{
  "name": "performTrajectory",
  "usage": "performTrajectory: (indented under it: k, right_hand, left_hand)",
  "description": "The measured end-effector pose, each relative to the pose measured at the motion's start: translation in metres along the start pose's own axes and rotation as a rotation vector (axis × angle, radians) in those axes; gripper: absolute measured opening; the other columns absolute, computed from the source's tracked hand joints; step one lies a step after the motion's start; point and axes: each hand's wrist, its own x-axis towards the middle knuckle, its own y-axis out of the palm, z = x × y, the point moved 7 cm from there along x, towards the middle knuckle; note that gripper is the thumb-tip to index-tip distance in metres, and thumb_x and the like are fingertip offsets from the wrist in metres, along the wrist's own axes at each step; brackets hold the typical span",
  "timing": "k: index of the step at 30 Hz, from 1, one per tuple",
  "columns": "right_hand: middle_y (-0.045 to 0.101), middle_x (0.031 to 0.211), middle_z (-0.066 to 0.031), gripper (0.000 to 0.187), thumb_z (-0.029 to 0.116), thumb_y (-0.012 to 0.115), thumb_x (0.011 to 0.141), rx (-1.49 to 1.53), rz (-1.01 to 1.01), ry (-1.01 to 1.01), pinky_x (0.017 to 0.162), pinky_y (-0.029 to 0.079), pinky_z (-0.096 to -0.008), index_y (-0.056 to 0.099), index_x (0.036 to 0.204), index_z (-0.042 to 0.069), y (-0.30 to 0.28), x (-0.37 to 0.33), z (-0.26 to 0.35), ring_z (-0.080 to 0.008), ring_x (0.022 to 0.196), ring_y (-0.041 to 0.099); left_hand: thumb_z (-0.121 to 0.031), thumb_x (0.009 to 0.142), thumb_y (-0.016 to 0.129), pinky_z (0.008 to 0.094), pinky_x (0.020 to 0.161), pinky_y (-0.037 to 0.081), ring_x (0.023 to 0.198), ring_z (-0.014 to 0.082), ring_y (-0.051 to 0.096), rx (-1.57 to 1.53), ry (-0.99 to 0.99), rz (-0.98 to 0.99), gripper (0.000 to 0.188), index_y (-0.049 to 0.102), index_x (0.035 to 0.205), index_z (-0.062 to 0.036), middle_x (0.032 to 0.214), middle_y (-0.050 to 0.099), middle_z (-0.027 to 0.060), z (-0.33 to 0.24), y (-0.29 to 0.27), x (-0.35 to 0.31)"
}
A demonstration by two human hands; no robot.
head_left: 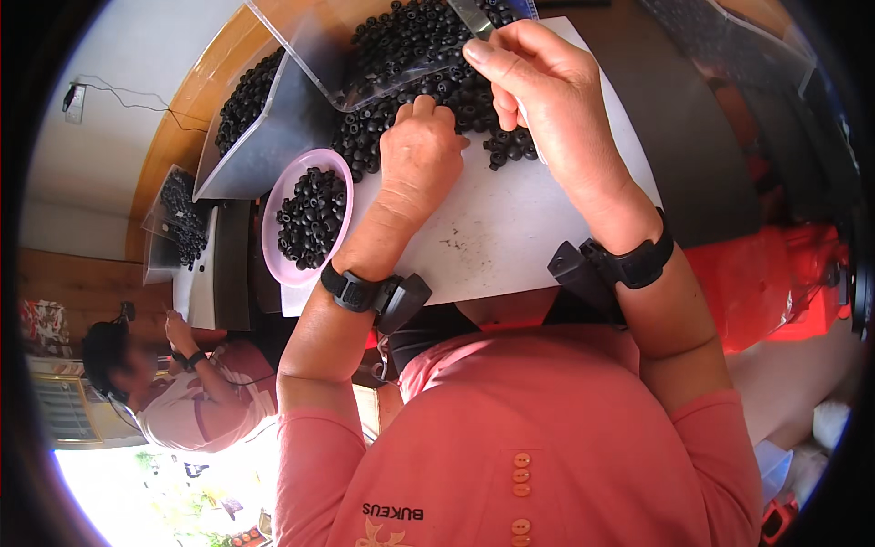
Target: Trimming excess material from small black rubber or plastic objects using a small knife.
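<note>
My right hand (556, 96) is closed around a thin, flat metal tool (471, 16); its shiny strip sticks out past the thumb, and I cannot tell its exact kind. My left hand (419, 150) has its fingers curled down at the near edge of a heap of small black ring-like parts (365, 137). Whether a part is between those fingers is hidden. A few black parts (510, 146) lie on the white tabletop (492, 246) below the right hand. Left of my left forearm is a pink oval bowl (268, 223) holding many more of them.
Clear plastic bins (264, 137) with black parts stand on the far left of the table. A co-worker (196, 392) sits at another table at the left, near a further clear bin (173, 219). Red plastic (747, 283) lies beyond the table's right side.
</note>
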Motion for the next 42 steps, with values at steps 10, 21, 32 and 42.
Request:
performTrajectory:
  k: [10, 21, 32, 42]
  right_hand:
    - [0.053, 0.063, -0.0020, 0.020, 0.010, 0.072, 0.077, -0.321, 0.177, -0.010, 0.055, 0.040, -0.0292, 0.058, 0.086, 0.000, 0.010, -0.001, -0.018, -0.0096, 0.060, 0.048]
    - [0.050, 0.065, 0.0021, 0.022, 0.002, 0.069, 0.078, -0.394, 0.492, -0.023, 0.060, 0.042, -0.0237, 0.060, 0.099, 0.002, 0.043, -0.020, -0.022, -0.0055, 0.064, 0.052]
    - [0.047, 0.069, 0.0043, 0.017, 0.017, 0.067, 0.092, -0.406, 0.383, -0.001, 0.055, 0.036, -0.0211, 0.060, 0.095, 0.003, 0.040, -0.014, -0.027, -0.0030, 0.060, 0.043]
    - [0.042, 0.058, 0.0043, 0.036, 0.035, 0.055, 0.099, -0.546, 0.414, 0.126, 0.046, 0.032, -0.0220, 0.057, 0.078, 0.005, 0.037, -0.014, -0.041, -0.0039, 0.052, 0.039]
  left_hand:
    - [-0.009, 0.089, 0.068, 0.0232, 0.053, 0.043, 0.061, 0.0127, 0.056, -1.407, -0.587, 0.143, 0.018, 0.069, 0.103, 0.0037, 0.078, 0.064, 0.0065, 0.035, -0.004, -0.035]
    - [-0.011, 0.094, 0.062, 0.0285, 0.055, 0.047, 0.069, 0.0183, 0.063, -2.001, -0.576, 0.128, 0.023, 0.064, 0.111, 0.0053, 0.087, 0.066, 0.0102, 0.026, -0.003, -0.057]
    - [-0.011, 0.098, 0.056, 0.0275, 0.054, 0.045, 0.072, 0.0162, 0.059, -2.106, -0.545, 0.063, 0.022, 0.061, 0.111, 0.0061, 0.092, 0.064, 0.0100, 0.033, 0.001, -0.060]
    - [-0.010, 0.099, 0.054, 0.0273, 0.056, 0.045, 0.073, 0.0162, 0.058, -2.072, -0.561, 0.032, 0.021, 0.060, 0.110, 0.0067, 0.091, 0.063, 0.0107, 0.030, 0.000, -0.062]
